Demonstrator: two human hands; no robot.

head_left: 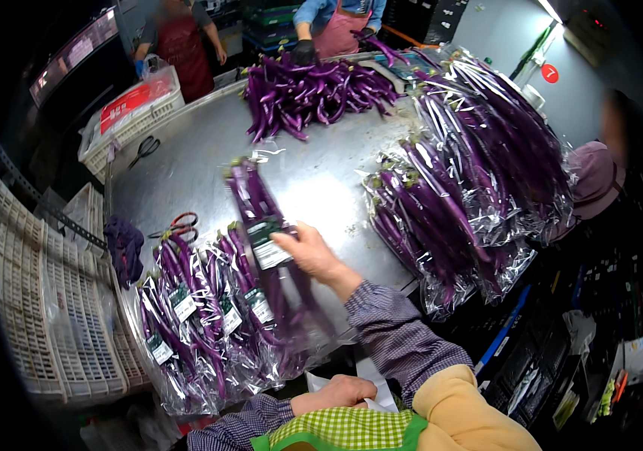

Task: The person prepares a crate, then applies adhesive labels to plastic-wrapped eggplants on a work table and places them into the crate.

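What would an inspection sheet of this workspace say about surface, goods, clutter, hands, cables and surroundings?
Surface: shiny metal table.
Goods: loose eggplants piled at the far side; left bags, several labelled; right bags.
Clutter: red-handled scissors, dark scissors, dark cloth.
Hands: right hand holds a labelled bag; left hand beside white paper, grip unclear.
Cables: nothing seen.
Surroundings: people in red apron and pink apron opposite; white crates left.

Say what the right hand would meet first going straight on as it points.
The labelled eggplant bag that the right hand seems to grip; beyond it, depth is hard to judge.
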